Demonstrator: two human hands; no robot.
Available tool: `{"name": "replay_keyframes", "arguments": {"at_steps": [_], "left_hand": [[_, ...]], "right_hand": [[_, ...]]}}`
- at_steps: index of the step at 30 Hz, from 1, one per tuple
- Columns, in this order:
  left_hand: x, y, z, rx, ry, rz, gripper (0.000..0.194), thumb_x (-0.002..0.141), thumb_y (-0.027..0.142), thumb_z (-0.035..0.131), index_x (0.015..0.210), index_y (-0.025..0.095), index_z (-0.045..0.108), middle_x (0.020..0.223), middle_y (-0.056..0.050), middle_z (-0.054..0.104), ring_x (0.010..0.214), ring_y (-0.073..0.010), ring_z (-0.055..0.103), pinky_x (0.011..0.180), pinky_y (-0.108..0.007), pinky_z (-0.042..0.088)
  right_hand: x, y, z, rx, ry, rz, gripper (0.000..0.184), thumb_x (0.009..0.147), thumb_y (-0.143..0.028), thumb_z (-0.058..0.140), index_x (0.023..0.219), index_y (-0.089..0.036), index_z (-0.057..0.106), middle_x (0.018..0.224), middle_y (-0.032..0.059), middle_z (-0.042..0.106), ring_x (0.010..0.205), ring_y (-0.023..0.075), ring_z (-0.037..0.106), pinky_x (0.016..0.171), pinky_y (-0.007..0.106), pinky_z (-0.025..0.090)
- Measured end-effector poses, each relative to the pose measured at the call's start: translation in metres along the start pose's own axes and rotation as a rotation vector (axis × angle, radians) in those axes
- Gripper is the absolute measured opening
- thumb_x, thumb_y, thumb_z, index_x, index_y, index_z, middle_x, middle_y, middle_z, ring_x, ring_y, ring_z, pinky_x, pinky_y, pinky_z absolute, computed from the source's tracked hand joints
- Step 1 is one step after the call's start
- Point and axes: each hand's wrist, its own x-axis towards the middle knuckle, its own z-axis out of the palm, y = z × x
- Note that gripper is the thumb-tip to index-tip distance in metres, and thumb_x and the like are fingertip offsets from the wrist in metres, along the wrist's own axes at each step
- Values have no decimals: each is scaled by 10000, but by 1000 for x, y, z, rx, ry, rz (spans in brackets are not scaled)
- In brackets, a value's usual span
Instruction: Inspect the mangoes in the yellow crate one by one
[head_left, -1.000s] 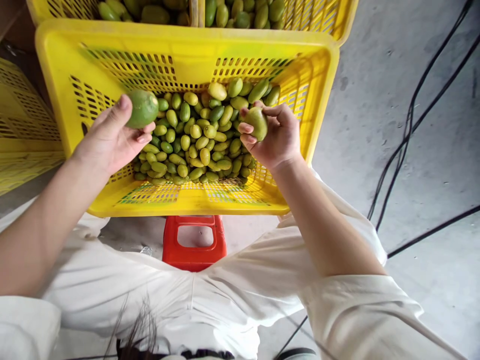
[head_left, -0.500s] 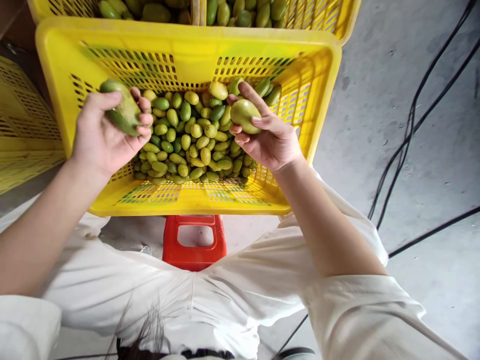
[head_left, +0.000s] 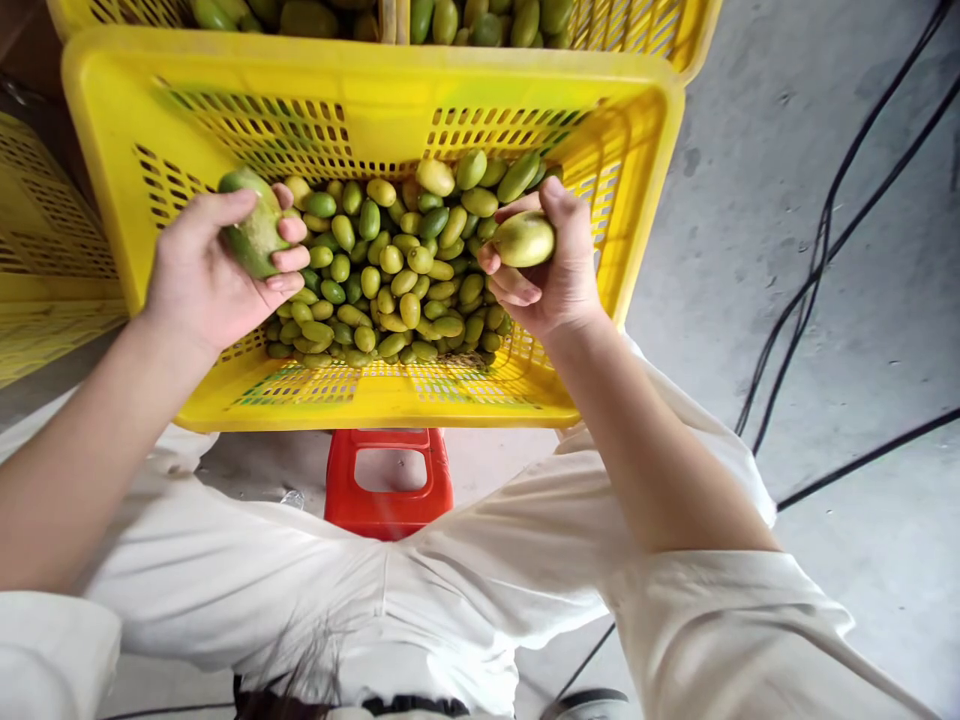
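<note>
Over the left side of a yellow plastic crate (head_left: 360, 412), my left hand (head_left: 202, 265) is closed round a large green oval fruit (head_left: 257, 222) with a pale, scuffed patch. My right hand (head_left: 559, 265), above the crate's right side, grips a smaller, yellowish-green oval fruit (head_left: 525, 240) between thumb and fingers. Below and between both hands lies a pile of oval fruits (head_left: 405, 285), green to yellow-green, on the crate floor. I cannot tell the exact kind of fruit.
Behind stands another yellow crate (head_left: 637, 35) with more green fruit. At the left edge is a further yellow crate (head_left: 52, 230). A red plastic stool (head_left: 390, 515) shows under the near crate. Black cables (head_left: 814, 260) run over the grey floor (head_left: 862, 600) at right.
Both hands have turned their fruits. My left fingers have wrapped round the large green fruit, now on its other side. My right hand has rolled the smaller fruit to lie sideways.
</note>
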Motion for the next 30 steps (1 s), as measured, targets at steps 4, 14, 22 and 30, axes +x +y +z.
{"name": "replay_keyframes", "arguments": {"at_steps": [4, 14, 22, 30], "left_hand": [[0, 0, 0, 27, 3, 11, 125, 747, 251, 592, 826, 157, 614, 686, -34, 501, 503, -89, 448, 358, -182, 349], [1, 1, 0, 28, 6, 21, 139, 751, 262, 589, 813, 141, 618, 673, -28, 501, 498, -78, 447, 364, -177, 340], [1, 1, 1, 22, 24, 21, 101, 779, 249, 576, 805, 155, 601, 653, -24, 537, 493, -85, 443, 368, -193, 329], [3, 0, -2, 19, 34, 20, 181, 768, 266, 507, 822, 127, 610, 676, -26, 503, 496, -73, 449, 374, -158, 342]], "right_hand": [[2, 2, 1, 95, 46, 12, 347, 631, -531, 796, 725, -282, 573, 706, -16, 683, 572, 116, 608, 439, 220, 499], [7, 8, -5, 163, 91, -29, 374, 608, -337, 878, 680, -323, 510, 695, -35, 617, 844, 232, 666, 611, 367, 574], [11, 20, -13, 73, 186, 127, 425, 632, -299, 889, 664, -249, 468, 607, -45, 532, 603, 154, 573, 567, 341, 544], [9, 13, -12, 13, 177, 299, 364, 721, -347, 826, 777, -245, 481, 673, -49, 562, 700, 147, 629, 718, 348, 593]]}}
